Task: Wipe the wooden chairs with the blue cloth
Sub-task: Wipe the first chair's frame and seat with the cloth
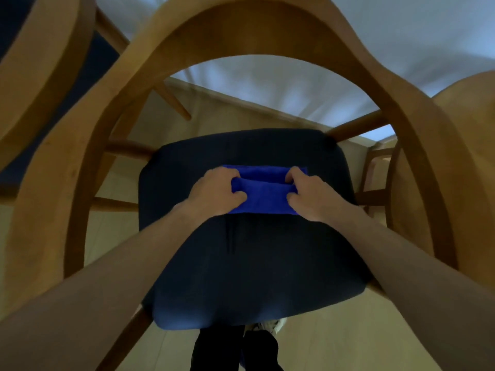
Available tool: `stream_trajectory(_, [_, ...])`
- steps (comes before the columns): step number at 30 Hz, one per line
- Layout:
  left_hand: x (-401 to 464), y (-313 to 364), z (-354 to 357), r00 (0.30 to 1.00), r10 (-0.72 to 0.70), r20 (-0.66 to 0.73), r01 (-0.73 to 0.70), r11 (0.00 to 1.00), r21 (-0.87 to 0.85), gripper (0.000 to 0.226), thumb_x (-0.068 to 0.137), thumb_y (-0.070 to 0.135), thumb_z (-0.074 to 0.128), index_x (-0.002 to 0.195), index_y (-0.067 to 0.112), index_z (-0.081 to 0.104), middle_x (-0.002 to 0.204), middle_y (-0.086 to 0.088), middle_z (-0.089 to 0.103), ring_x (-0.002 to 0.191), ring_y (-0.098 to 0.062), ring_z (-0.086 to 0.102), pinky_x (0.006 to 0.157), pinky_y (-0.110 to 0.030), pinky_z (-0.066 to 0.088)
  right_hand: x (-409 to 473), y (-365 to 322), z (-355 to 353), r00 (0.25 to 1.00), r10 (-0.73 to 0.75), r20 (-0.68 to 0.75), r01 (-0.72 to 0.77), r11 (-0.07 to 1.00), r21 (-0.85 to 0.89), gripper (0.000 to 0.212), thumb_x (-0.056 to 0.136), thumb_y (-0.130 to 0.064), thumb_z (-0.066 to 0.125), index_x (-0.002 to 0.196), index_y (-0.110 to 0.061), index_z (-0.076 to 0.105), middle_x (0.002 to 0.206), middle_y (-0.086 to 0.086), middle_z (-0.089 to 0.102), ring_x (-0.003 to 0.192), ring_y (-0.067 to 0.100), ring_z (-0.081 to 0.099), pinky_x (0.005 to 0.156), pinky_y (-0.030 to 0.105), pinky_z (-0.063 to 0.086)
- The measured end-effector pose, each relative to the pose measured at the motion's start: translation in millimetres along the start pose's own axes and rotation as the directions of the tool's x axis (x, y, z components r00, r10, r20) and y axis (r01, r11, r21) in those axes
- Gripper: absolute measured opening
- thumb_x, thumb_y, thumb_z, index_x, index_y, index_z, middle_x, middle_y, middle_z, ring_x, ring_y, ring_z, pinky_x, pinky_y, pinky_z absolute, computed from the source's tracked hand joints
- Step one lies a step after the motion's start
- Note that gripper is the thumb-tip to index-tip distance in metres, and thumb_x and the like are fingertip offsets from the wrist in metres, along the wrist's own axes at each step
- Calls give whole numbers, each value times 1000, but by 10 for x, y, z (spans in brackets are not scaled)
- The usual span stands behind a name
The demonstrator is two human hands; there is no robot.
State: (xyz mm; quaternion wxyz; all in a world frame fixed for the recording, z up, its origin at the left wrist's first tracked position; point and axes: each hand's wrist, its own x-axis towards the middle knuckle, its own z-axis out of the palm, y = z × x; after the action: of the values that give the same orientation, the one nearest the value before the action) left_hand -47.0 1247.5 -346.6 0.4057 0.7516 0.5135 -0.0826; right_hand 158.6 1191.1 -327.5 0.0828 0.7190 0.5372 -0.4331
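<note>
A bright blue cloth (263, 195) lies folded on the dark navy seat cushion (254, 277) of a wooden chair (241, 30), whose curved back and arms arch around the seat. My left hand (214, 192) grips the cloth's left end, fingers curled into a fold. My right hand (308, 195) pinches the right end the same way. Both forearms reach in from the bottom corners, over the seat.
A second wooden chair (40, 62) stands at the upper left and a third (460, 156) at the right. White curtain fabric (388, 36) hangs beyond. The pale wooden floor (348, 330) shows below, with my legs and a shoe (265, 326) under the seat's near edge.
</note>
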Motion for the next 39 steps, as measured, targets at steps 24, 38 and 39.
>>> stream_trajectory(24, [38,-257,-335,993,20,-114,2,982,188,54,75,32,78,116,22,45,109,3,59,106,-16,56,111,-36,27,654,-799,-326,917,-312,247,383,860,-336,67,77,-17,74,132,-23,37,110,-5,49,97,13,53,81,30,43])
stream_trajectory(38, [24,-550,-131,912,-88,-400,218,932,291,48,64,9,80,110,8,66,111,-13,65,103,-30,61,89,-44,50,867,-736,312,816,-573,-72,529,792,-303,76,77,-7,72,145,-22,41,152,-1,39,138,21,37,111,39,32])
stream_trajectory(39, [-148,-482,34,920,-83,-384,197,943,268,55,54,6,84,107,6,68,108,-14,68,101,-31,64,89,-44,52,676,-613,398,831,-555,-22,519,790,-325,78,76,-11,74,145,-24,41,153,-3,37,137,20,36,110,40,34])
